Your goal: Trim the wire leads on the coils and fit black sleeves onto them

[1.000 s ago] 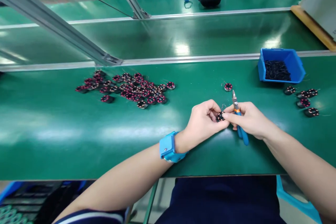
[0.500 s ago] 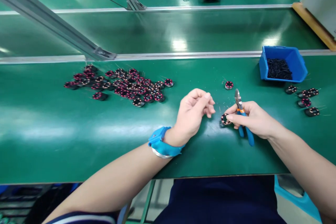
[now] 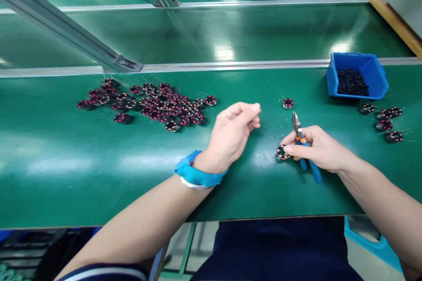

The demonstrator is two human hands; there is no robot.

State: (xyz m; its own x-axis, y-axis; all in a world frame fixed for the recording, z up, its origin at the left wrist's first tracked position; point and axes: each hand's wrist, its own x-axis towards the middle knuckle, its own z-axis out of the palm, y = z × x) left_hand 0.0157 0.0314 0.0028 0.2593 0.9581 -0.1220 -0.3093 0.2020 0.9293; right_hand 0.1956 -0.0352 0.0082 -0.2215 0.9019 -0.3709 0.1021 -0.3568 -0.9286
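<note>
My right hand [image 3: 314,148] grips diagonal cutters [image 3: 299,134] with blue and orange handles, jaws pointing away from me. Its thumb and index finger also pinch a small ring-shaped wound motor stator [image 3: 282,152], black with copper windings, just above the table. My left hand [image 3: 232,134] is in the air to the left, thumb pressed against curled fingers; whatever it may hold is hidden. A blue band [image 3: 199,170] is around that wrist. Beyond the cutters' tips a single pink-and-black stator [image 3: 288,103] rests on the table, thin wires sticking up.
A pile of wound stators [image 3: 161,105] with loose wire ends spreads over the left of the green table [image 3: 99,175]. At the right, a blue bin [image 3: 358,74] contains short black pieces, with several stators [image 3: 384,125] in front. Metal rails [image 3: 250,66] run behind.
My left hand has moved left and slightly away from me, its fingers drawing closer together. My right hand stays nearly still with the cutters and stator. The camera view has shifted slightly.
</note>
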